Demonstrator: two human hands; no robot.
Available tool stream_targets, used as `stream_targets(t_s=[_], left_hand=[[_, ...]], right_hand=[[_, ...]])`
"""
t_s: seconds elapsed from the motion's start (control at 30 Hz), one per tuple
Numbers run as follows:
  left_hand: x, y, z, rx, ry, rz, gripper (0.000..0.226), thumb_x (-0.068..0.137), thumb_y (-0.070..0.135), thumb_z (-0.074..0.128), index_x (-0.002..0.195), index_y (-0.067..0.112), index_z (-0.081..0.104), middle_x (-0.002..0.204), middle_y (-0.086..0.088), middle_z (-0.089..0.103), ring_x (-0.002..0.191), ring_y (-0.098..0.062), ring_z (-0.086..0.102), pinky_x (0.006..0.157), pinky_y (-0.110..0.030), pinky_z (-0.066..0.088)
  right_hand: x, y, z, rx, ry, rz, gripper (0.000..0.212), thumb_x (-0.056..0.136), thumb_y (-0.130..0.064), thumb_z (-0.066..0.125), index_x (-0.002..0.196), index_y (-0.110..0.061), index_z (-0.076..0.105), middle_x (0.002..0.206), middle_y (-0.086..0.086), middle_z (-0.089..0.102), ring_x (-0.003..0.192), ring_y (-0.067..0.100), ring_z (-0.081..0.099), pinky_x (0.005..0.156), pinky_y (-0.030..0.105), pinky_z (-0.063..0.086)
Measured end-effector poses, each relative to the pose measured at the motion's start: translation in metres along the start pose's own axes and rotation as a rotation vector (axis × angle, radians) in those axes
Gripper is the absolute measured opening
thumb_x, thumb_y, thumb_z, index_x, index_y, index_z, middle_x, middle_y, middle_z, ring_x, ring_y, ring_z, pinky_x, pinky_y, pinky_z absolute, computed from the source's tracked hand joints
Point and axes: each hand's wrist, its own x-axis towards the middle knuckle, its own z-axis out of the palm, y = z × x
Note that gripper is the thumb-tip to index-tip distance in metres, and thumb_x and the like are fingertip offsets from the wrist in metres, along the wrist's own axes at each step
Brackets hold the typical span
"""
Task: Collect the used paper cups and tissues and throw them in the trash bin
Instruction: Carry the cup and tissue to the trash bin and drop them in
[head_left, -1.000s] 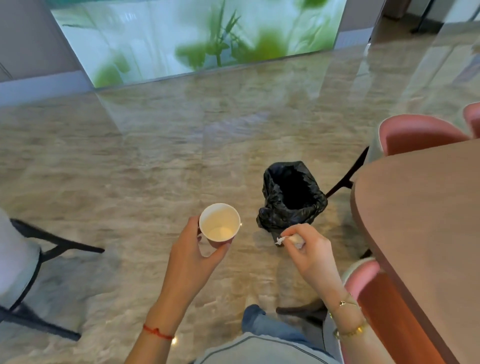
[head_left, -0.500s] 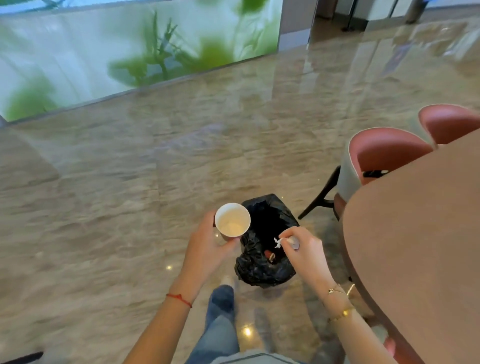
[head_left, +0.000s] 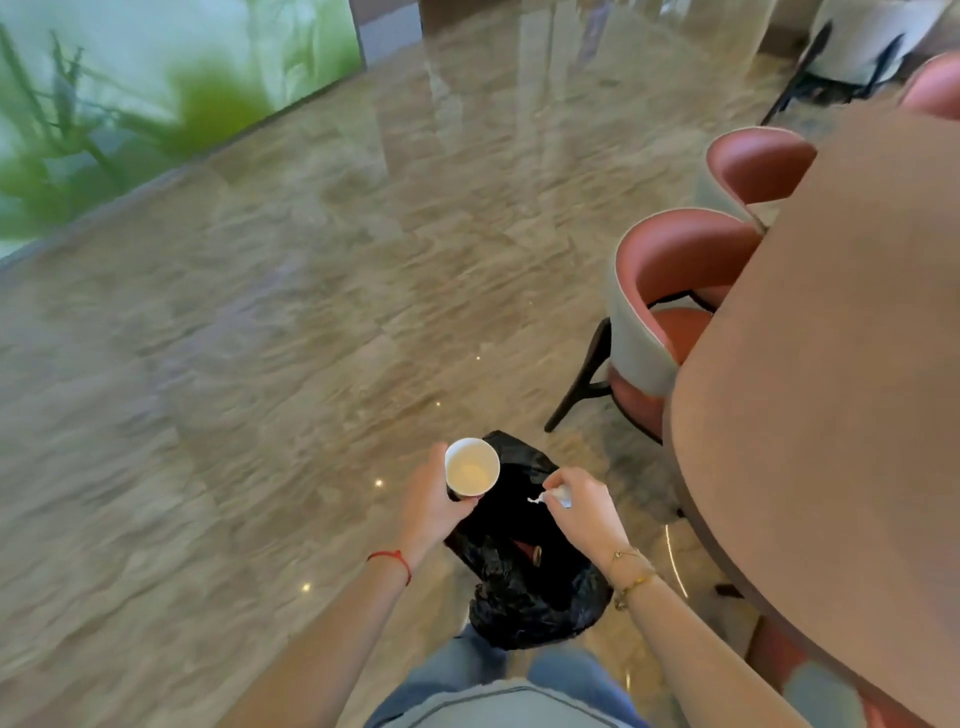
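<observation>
Glossy marble floor (head_left: 260, 364) | left hand (head_left: 431, 506) grips round paper cup (head_left: 471, 467) | right hand (head_left: 584, 512) pinches crumpled tissue (head_left: 543, 499) | black-bagged bin (head_left: 524, 571)

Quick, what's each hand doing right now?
Left hand: holding a paper cup above the bin.
Right hand: pinching a tissue above the bin.

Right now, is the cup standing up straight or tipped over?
Upright. The cup shows its round open top, gripped by the left hand.
</observation>
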Motion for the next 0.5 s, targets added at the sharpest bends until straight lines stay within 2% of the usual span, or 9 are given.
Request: stream_targets(t_s=[0.07, 0.13, 0.2, 0.37, 0.5], left_hand=[[0.021, -0.004, 0.004, 0.006, -0.064, -0.009, 0.065, 0.073, 0.032, 0.081, 0.125, 0.014, 0.045, 0.117, -0.001, 0.055, 0.105, -0.021, 0.054, 0.075, -0.029, 0.043], [0.039, -0.006, 0.008, 0.017, -0.103, -0.015, 0.064, 0.073, 0.029, 0.081, 0.124, 0.014, 0.046, 0.118, -0.003, 0.056, 0.106, -0.023, 0.054, 0.079, -0.033, 0.044], [0.050, -0.009, 0.013, -0.002, -0.134, -0.018, 0.064, 0.073, 0.026, 0.081, 0.124, 0.014, 0.046, 0.120, -0.003, 0.055, 0.109, -0.024, 0.053, 0.081, -0.031, 0.043], [0.062, -0.014, 0.021, -0.047, -0.233, -0.086, 0.081, 0.075, 0.018, 0.081, 0.141, 0.012, 0.034, 0.145, -0.007, 0.041, 0.133, -0.023, 0.040, 0.106, -0.035, 0.036], [0.059, -0.015, 0.010, 0.009, -0.219, -0.047, 0.067, 0.088, 0.024, 0.068, 0.145, 0.016, 0.033, 0.149, -0.003, 0.040, 0.135, -0.019, 0.040, 0.105, -0.028, 0.036]], right_hand=[[0.012, 0.001, 0.005, 0.004, -0.021, 0.058, 0.017, 0.089, -0.017, 0.058, 0.106, -0.017, 0.062, 0.111, 0.000, 0.062, 0.102, 0.016, 0.057, 0.085, 0.023, 0.044], [0.022, 0.003, 0.008, -0.002, -0.065, 0.110, 0.028, 0.090, -0.020, 0.058, 0.118, -0.017, 0.059, 0.121, 0.000, 0.061, 0.109, 0.017, 0.057, 0.089, 0.025, 0.046], [0.028, 0.004, 0.010, -0.036, -0.101, 0.137, 0.036, 0.091, -0.025, 0.058, 0.127, -0.018, 0.055, 0.128, -0.001, 0.059, 0.116, 0.016, 0.055, 0.094, 0.027, 0.045], [0.033, 0.009, 0.005, -0.060, -0.100, 0.146, 0.040, 0.091, -0.027, 0.058, 0.131, -0.020, 0.052, 0.133, -0.002, 0.055, 0.125, 0.015, 0.049, 0.103, 0.030, 0.042], [0.026, 0.011, -0.007, -0.112, -0.049, 0.109, 0.041, 0.093, -0.031, 0.056, 0.132, -0.024, 0.050, 0.134, -0.003, 0.053, 0.130, 0.016, 0.039, 0.107, 0.034, 0.038]])
